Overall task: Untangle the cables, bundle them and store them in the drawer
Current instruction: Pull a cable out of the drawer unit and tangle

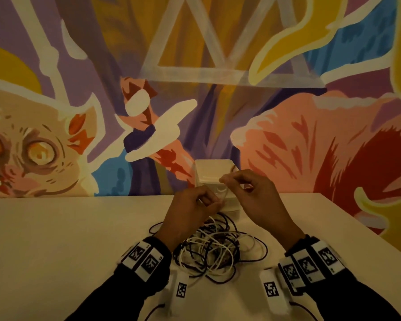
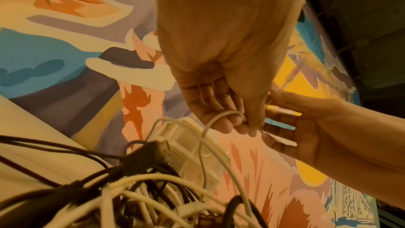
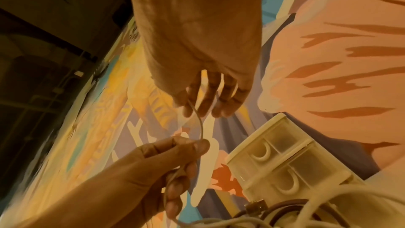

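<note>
A tangle of white and dark cables [image 1: 218, 249] lies on the beige table [image 1: 79, 239] between my wrists. Both hands are raised just above its far side. My left hand [image 1: 208, 201] has its fingers curled round a thin white cable [image 2: 210, 122], which loops down into the tangle [image 2: 131, 197]. My right hand [image 1: 227, 180] pinches the same white cable [image 3: 200, 126] a short way higher, between thumb and fingertips [image 3: 188, 110]. In the right wrist view my left hand [image 3: 186, 146] grips the strand below. The small white drawer unit [image 1: 214, 170] stands right behind the hands, its drawers shut.
The drawer unit [image 3: 285, 162] stands against a painted mural wall at the table's back edge. A dark cable with a plug [image 2: 142, 155] sticks up from the pile. The table's right edge [image 1: 357, 230] runs diagonally close to my right arm.
</note>
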Motion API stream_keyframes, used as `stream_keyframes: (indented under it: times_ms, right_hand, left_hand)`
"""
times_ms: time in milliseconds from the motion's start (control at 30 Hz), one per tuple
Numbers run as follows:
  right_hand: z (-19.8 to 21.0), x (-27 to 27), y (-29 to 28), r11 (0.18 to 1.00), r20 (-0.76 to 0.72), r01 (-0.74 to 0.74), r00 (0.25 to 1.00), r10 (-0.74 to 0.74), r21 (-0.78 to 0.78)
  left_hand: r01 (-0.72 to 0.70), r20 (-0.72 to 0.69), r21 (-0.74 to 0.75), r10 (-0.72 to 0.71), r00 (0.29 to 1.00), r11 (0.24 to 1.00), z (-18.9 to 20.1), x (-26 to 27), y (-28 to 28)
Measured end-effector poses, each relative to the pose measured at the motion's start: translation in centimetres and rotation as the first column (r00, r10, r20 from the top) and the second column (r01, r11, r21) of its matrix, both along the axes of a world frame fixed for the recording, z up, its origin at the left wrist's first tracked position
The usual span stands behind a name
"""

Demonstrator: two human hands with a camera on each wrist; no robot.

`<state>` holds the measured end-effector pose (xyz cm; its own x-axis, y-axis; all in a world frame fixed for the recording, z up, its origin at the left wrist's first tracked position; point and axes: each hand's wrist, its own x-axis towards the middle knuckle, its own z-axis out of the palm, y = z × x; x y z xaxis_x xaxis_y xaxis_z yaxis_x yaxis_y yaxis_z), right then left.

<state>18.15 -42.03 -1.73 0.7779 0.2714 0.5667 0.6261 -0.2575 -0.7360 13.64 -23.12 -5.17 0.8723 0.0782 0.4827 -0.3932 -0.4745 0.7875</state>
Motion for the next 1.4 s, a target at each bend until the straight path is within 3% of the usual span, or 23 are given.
stream_keyframes:
  times_ms: [100,267,367,433,467,533,600,667,767,900,1067,1167,1267,1400]
  right_hand:
    - [0.8,-0.4,-0.1,0.973,-0.059,-0.067,0.995,0.082,0.223]
    - [4.9,-1.2,-1.9,0.776,-0.237,-0.18,0.889,0.391,0.604]
    - [7.2,-1.0,-3.9,0.597,-0.111,-0.235,0.868,0.484,0.767]
    - [8.4,-0.4,-5.8,0.49,0.015,-0.28,0.879,0.477,0.825]
    - [8.6,-0.1,-6.5,0.492,0.031,-0.269,0.898,0.438,0.828]
    - [7.5,0.8,-6.9,0.644,-0.068,-0.145,0.953,0.294,0.751]
    - [4.7,1.5,-5.7,0.884,-0.228,0.013,0.968,0.107,0.468]
    - [1.9,1.0,-3.9,0.987,-0.311,-0.011,0.948,0.062,0.163]
    - [-1.2,-0.3,-1.3,0.989,-0.41,-0.143,0.901,0.144,0.032]
    - [-3.2,-0.4,0.8,0.981,-0.453,-0.186,0.88,0.143,-0.053]
    - [-4.0,0.1,1.2,0.96,-0.379,-0.27,0.882,0.279,0.08]
    - [-3.5,1.0,0.7,0.937,-0.248,-0.151,0.94,0.235,0.316]
    - [-3.2,2.4,-0.9,0.834,-0.203,-0.09,0.951,0.235,0.545]
    - [-4.4,2.8,-1.5,0.843,-0.261,-0.121,0.919,0.294,0.525]
  left_hand:
    - [0.019,-0.016,0.065,-0.018,1.0,0.998,-0.4,0.3,0.5]
    - [0.11,-0.133,0.2,-0.084,0.988,0.974,-2.7,1.1,1.5]
    - [0.047,-0.155,0.292,-0.001,0.988,0.955,-4.1,1.7,2.7]
    - [0.028,-0.161,0.259,0.014,0.987,0.965,-4.3,1.9,3.3]
    - [0.022,-0.154,0.223,0.013,0.988,0.974,-4.2,1.8,3.5]
    - [0.007,-0.126,0.151,0.013,0.992,0.989,-4.0,1.8,3.8]
    - [-0.004,-0.07,0.074,0.009,0.998,0.997,-3.8,1.8,3.8]
    - [-0.023,-0.001,0.034,0.023,1.0,0.999,-3.5,1.9,3.6]
    - [-0.043,0.079,0.018,0.041,0.996,0.999,-2.4,2.0,2.8]
    - [-0.136,0.113,0.156,0.119,0.986,0.978,-2.3,2.3,3.1]
    - [-0.085,0.048,0.184,0.077,0.996,0.979,-3.0,2.2,3.6]
    - [-0.031,-0.108,0.236,0.058,0.992,0.971,-3.8,2.3,4.2]
    - [0.009,-0.139,0.221,0.022,0.99,0.975,-4.3,2.1,4.8]
    - [0.08,-0.224,0.266,-0.019,0.974,0.961,-4.8,2.0,5.0]
